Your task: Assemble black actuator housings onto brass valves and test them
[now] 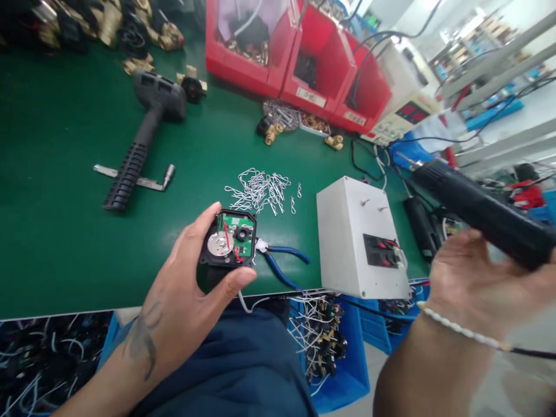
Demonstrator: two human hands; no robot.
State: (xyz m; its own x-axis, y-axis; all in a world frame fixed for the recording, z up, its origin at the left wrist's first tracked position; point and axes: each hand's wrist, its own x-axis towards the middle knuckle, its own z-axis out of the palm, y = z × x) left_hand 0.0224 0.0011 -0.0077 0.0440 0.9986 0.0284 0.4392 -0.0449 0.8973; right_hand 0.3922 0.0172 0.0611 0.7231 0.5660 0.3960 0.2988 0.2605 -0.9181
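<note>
My left hand [195, 272] is closed around a square black housing [232, 238], its open face up. Inside show a green circuit board, a round metal disc and red wires; a white cable hangs below. At the right, my right hand [482, 278] holds a black electric screwdriver [482, 208], its tip pointing left, away from the housing. Blue-handled pliers [282, 258] lie just right of the housing. Behind it is a pile of metal clips [258, 190].
A black hammer [147, 133] lies across a metal crank at the left. Red bins [278, 52] line the back. A grey switch box [360, 237] stands between my hands. Blue crates [354, 353] of wired parts sit below the green table [56, 231].
</note>
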